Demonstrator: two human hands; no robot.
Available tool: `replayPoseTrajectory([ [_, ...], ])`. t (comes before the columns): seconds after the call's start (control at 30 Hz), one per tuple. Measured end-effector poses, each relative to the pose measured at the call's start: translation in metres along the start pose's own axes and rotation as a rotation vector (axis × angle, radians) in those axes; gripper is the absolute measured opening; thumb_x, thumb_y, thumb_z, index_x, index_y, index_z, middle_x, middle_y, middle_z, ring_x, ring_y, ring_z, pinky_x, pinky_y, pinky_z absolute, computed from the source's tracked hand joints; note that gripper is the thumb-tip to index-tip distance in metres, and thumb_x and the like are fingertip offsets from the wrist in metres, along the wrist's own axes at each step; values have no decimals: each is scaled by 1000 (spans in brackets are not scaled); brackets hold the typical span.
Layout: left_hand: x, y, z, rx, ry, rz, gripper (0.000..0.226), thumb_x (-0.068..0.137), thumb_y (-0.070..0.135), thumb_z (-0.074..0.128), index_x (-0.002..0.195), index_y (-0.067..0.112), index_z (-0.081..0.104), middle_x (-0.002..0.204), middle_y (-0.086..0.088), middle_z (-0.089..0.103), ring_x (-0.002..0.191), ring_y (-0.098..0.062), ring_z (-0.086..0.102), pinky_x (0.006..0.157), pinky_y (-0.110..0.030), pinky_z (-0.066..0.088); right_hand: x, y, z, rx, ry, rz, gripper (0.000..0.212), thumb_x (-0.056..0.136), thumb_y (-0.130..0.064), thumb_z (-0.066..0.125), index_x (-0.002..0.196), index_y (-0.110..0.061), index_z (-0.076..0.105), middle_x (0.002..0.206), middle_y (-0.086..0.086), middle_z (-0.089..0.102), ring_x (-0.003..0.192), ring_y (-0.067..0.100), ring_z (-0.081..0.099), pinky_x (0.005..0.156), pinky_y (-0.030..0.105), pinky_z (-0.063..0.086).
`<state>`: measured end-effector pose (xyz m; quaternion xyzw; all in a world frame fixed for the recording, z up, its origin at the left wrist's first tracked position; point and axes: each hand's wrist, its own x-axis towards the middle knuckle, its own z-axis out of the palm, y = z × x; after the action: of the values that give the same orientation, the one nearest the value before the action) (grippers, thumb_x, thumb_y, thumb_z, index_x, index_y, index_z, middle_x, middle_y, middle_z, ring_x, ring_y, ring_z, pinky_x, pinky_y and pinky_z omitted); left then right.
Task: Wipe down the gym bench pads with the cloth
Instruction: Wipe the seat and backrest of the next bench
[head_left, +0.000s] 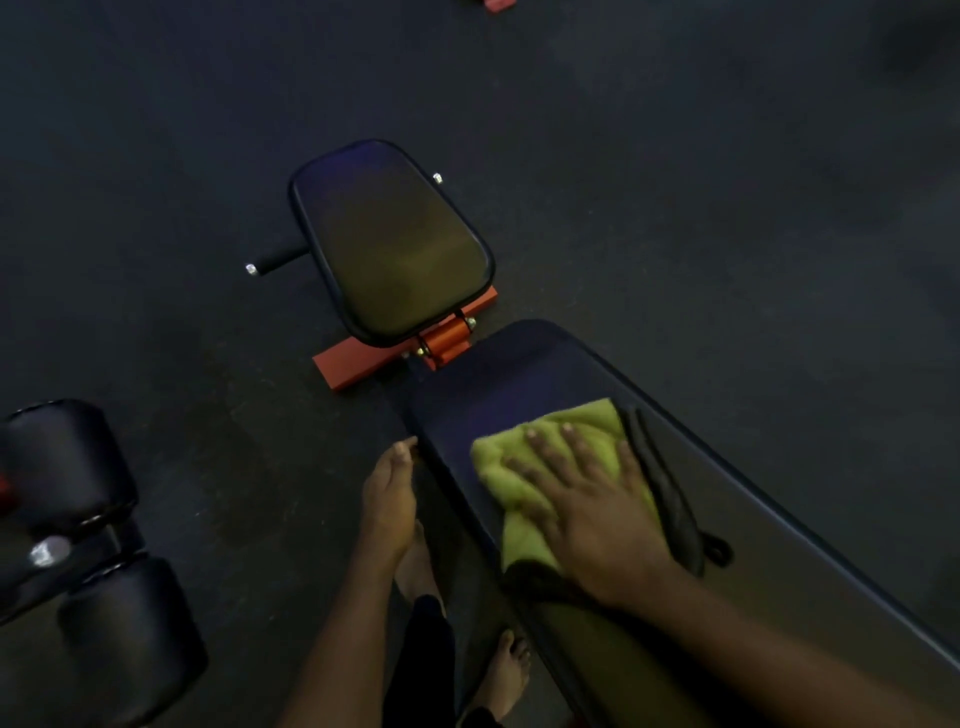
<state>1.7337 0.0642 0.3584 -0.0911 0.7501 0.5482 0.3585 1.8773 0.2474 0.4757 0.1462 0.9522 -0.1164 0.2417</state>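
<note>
Pressing cloth (498, 467) flat on pad (519, 374), right hand (597, 514)

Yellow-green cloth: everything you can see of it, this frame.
The cloth is yellow-green, soft and fuzzy-looking, rumpled rather than neatly folded. It lies on the long black bench pad, toward its far end. The right hand presses down on it with spread, straight fingers, covering its middle. Its right edge meets a black strap lying on the pad.
</note>
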Motion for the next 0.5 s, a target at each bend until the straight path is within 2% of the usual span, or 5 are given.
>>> replayPoseTrajectory([
  [0.1, -3, 2, -2, -15, -18, -15, 37, 106, 46, 31, 122, 32, 62, 126, 2, 64, 116, -12, 60, 94, -32, 47, 55, 12, -7, -4, -12, 119, 57, 100, -61, 9, 156, -53, 12, 170, -15, 0, 157, 23, -7, 115, 72, -2],
  [0.23, -6, 2, -8, 37, -52, 10, 46, 105, 48, 29, 135, 29, 58, 138, -2, 59, 128, -18, 54, 108, -42, 43, 85, -10, -6, -5, -56, 42, 56, 101, -62, 12, 156, -51, 17, 170, -13, 2, 157, 29, -7, 114, 74, -7],
  [0.3, -10, 4, -8, 56, -66, 17, 48, 106, 46, 28, 140, 26, 55, 143, -5, 55, 133, -20, 49, 113, -44, 39, 41, -5, -6, -15, -69, -76, 57, 99, -63, 7, 155, -54, 15, 170, -18, 1, 157, 23, -8, 117, 70, -4],
  [0.37, -17, 7, -9, 85, -79, 19, 50, 106, 46, 26, 143, 25, 53, 148, -5, 50, 137, -20, 45, 116, -43, 35, -23, 0, -7, -24, -63, -148, 52, 103, -60, 12, 155, -55, 12, 169, -21, -3, 157, 18, -11, 119, 66, -1],
  [0.5, -35, 9, -5, 60, -92, 11, 51, 106, 48, 24, 146, 27, 48, 152, -3, 45, 142, -20, 39, 118, -42, 31, -122, -5, -3, -64, -26, -151, 58, 102, -65, 27, 156, -56, 9, 169, -18, 1, 158, 22, -2, 117, 66, 6],
])
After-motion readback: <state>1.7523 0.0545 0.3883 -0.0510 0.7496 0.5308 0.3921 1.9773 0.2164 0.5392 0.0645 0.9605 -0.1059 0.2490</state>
